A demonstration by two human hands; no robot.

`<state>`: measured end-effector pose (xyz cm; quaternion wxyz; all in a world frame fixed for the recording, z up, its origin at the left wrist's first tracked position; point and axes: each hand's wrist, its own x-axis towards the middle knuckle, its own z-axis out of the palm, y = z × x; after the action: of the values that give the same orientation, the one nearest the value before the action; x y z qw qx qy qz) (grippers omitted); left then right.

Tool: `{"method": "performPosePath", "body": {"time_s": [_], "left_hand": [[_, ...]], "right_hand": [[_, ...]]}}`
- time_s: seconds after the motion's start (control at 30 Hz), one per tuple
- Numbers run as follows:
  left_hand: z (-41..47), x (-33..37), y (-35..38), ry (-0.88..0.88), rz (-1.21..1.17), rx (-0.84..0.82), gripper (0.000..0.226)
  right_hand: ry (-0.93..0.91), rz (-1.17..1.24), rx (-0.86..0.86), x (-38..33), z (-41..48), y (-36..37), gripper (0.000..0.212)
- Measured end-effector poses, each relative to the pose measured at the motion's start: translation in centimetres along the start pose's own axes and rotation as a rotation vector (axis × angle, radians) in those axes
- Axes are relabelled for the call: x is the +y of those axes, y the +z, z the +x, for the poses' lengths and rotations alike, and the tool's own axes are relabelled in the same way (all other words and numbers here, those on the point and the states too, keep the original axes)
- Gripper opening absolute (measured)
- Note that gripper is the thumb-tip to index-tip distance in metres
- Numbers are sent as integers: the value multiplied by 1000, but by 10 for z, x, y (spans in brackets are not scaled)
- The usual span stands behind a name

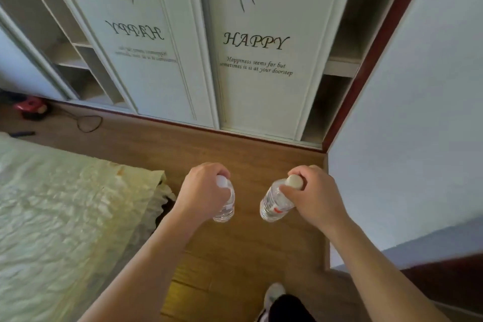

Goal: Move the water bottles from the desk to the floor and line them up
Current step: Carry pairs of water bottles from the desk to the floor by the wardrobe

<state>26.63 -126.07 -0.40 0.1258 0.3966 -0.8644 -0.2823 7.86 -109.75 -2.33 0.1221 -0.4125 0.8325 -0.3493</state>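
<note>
Left hand grips one water bottle by its capped top, right hand grips a second bottle likewise; both hang above the wooden floor, between bed and wall, facing the wardrobe.

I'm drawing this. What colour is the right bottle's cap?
The cap is creamy white, clearest in head view.

Wardrobe with two sliding doors, the right lettered "HAPPY"; open shelves flank them. Bed under a pale quilted cover, lower left. Red object and looped black cable near the wardrobe's left end. White wall, right.
</note>
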Motion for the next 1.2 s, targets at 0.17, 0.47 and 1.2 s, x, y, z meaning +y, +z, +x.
{"method": "performPosePath", "body": {"time_s": [0.17,0.47,1.2], "left_hand": [[104,1,22,37,-8,-63,23],[279,40,63,55,-14,-155,20],[615,101,187,235,-13,-413,21]], "right_hand": [[66,-19,33,31,83,11,22],[199,-129,-11,97,233,-2,29],[519,-109,13,225,511,-25,19]]}}
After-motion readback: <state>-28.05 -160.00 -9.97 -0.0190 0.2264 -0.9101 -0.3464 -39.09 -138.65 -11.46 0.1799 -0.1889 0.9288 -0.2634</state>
